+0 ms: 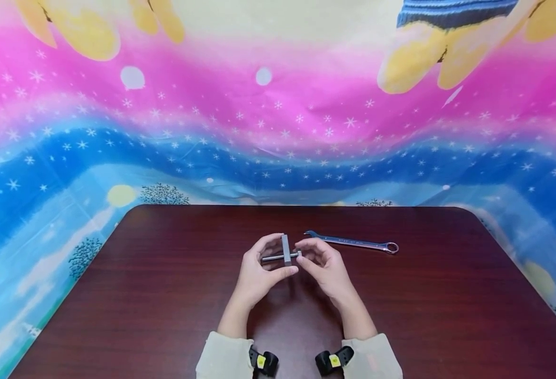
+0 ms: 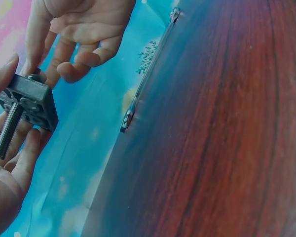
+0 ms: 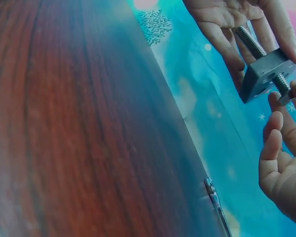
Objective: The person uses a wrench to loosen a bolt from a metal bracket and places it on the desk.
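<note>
Above the table, my left hand point(image 1: 253, 275) grips a grey square block point(image 1: 285, 250) by its edges, fingers on the far edge and thumb on the near one. A threaded bolt point(image 3: 250, 41) runs through the block; its long shank sticks out toward the left palm, and a short threaded length shows on the right side. The thumb and fingers of my right hand point(image 1: 326, 267) pinch the bolt at its head point(image 3: 286, 98). Several holes or recesses mark the block's face in the left wrist view.
A silver combination wrench point(image 1: 359, 243) lies on the dark red-brown table point(image 1: 164, 295), just beyond and right of my hands. A printed cloth backdrop point(image 1: 240, 131) hangs behind the table and down its sides. Both sleeves carry a black wrist camera point(image 1: 327, 362).
</note>
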Tool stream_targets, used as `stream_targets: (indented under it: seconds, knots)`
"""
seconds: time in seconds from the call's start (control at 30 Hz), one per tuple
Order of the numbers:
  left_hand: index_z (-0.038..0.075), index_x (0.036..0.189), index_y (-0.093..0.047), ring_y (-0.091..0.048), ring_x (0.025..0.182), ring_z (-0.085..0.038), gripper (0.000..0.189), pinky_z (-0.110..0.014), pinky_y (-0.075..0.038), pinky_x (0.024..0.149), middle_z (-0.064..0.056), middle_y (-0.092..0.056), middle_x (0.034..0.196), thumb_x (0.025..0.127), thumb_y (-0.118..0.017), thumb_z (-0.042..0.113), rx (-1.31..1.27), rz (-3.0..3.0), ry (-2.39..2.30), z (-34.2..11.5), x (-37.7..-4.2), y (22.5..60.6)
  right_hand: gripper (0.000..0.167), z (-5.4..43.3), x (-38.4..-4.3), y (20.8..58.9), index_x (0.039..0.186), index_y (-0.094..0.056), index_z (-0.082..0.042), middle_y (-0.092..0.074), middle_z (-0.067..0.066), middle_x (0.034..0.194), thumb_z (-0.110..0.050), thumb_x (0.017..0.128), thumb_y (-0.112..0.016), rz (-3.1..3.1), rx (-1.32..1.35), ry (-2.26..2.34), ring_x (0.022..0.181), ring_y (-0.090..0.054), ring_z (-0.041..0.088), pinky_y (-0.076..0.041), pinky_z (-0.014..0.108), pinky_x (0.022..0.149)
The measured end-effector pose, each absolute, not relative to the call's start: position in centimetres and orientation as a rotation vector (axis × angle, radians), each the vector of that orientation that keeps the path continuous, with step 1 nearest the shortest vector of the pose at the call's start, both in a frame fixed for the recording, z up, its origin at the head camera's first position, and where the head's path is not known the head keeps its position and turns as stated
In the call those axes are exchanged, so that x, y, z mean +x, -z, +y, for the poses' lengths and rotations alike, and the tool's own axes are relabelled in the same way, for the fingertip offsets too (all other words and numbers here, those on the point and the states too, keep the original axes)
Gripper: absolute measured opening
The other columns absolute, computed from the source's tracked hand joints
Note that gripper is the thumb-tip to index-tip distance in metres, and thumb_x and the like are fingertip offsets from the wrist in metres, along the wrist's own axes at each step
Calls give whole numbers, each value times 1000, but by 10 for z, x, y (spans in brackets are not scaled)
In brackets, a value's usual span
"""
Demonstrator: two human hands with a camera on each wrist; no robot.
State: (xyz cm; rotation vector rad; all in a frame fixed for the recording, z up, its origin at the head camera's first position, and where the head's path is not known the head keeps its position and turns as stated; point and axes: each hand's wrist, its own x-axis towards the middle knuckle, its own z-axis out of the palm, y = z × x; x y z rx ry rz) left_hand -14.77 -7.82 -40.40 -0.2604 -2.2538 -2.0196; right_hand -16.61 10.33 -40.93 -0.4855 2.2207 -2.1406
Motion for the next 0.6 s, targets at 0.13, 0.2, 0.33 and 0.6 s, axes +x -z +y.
stream_targets:
  seconds: [0.13,0.2,0.33,0.6]
  knots:
    - [21,134,-59,-66,112,-26,65,-39,-58,91,-8,-67,124,75,-87,11,-258,-2243,2035,-78,-147,403,28,104,-166,411,121,-62,2,-68,17,99,-8,95,-65,2196,-447,2135,82,-61,12,-53,24,73]
    - [22,133,-59,-66,112,-25,66,-38,-58,91,-8,-68,124,75,-87,10,-256,-2242,2043,-77,-147,403,26,104,-166,411,120,-63,2,-68,8,89,-10,96,-64,2186,-423,2144,76,-61,14,-52,25,69]
    - [19,134,-59,-67,112,-26,67,-40,-58,91,-8,-67,124,74,-87,9,-277,-2249,2044,-75,-146,403,22,101,-166,409,112,-65,5,-64,-2,72,-13,99,-60,2189,-316,2192,65,-57,13,-49,24,61]
    - [21,134,-59,-66,113,-24,66,-37,-58,91,-6,-67,125,75,-87,8,-265,-2242,2040,-75,-148,403,22,101,-166,406,114,-64,6,-69,2,90,-4,95,-64,2186,-344,2207,76,-62,9,-53,22,70]
